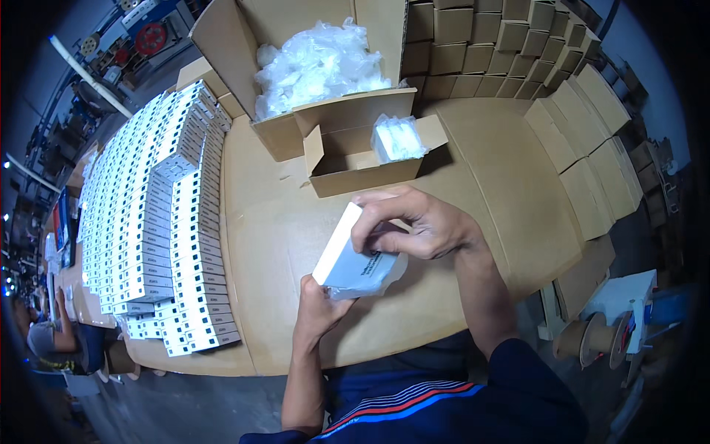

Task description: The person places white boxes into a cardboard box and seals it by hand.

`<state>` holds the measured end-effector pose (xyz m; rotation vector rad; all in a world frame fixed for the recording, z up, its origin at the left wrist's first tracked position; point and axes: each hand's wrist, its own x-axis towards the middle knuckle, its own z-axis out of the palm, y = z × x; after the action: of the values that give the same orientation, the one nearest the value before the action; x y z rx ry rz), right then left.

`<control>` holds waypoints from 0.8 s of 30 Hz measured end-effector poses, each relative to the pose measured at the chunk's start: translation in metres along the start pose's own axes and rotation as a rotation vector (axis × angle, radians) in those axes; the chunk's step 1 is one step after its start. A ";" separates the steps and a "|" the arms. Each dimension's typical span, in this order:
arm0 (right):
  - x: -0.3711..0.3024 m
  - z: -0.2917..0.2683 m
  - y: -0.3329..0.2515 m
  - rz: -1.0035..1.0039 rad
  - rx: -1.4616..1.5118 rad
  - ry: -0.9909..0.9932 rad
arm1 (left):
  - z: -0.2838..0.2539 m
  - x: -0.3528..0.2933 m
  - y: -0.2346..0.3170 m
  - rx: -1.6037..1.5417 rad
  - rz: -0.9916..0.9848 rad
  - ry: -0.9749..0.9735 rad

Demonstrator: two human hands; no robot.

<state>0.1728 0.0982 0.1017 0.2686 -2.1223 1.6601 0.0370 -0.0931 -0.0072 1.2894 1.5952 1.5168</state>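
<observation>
our left hand (323,305) grips the lower end of a white box (346,260) in clear plastic (381,283), while our right hand (425,222) bends over its upper part; whether those fingers pinch anything we cannot tell. we have it above the brown table (277,214), near an open carton (366,180) with a bagged package (397,139), a larger carton (277,140) of clear bags (322,66) beyond, and stacked white cartons (148,214) leftward.

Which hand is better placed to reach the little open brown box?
Probably the right hand: it is nearer the little brown box. The left hand is lower, holding the near end of the white packet.
</observation>
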 end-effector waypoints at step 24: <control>-0.039 0.029 0.062 0.379 0.026 0.668 | 0.002 -0.011 -0.018 -0.417 -0.425 -0.009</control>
<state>0.1766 0.0823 0.0246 -0.6360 -1.6942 1.6585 0.0380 -0.1005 -0.0269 0.6769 1.3424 1.4601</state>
